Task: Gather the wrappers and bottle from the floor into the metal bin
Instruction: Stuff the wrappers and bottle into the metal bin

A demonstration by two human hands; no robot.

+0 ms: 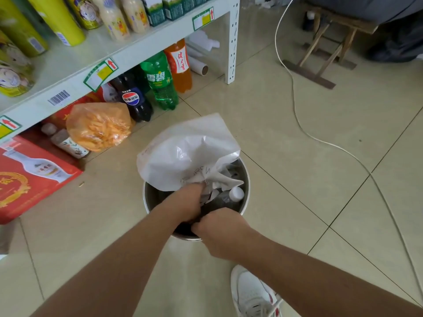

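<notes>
A round metal bin (245, 179) stands on the tiled floor in the middle of the head view. A large white plastic wrapper (185, 152) sticks out over its far-left rim. Inside lie crumpled white wrappers (223, 179) and a clear bottle with a white cap (235, 193). My left hand (190, 202) reaches into the bin and is closed on the white wrapper's lower edge. My right hand (219, 229) is over the near rim, fingers curled down inside the bin; what they hold is hidden.
A white store shelf (137, 51) with drinks runs along the left. Soda bottles (160, 81), an orange snack bag (98, 126) and a red box (27, 177) sit under it. A white cable (295, 106) crosses the floor at right. A wooden stool (325, 46) stands far right. My white shoe (251, 294) is near the bin.
</notes>
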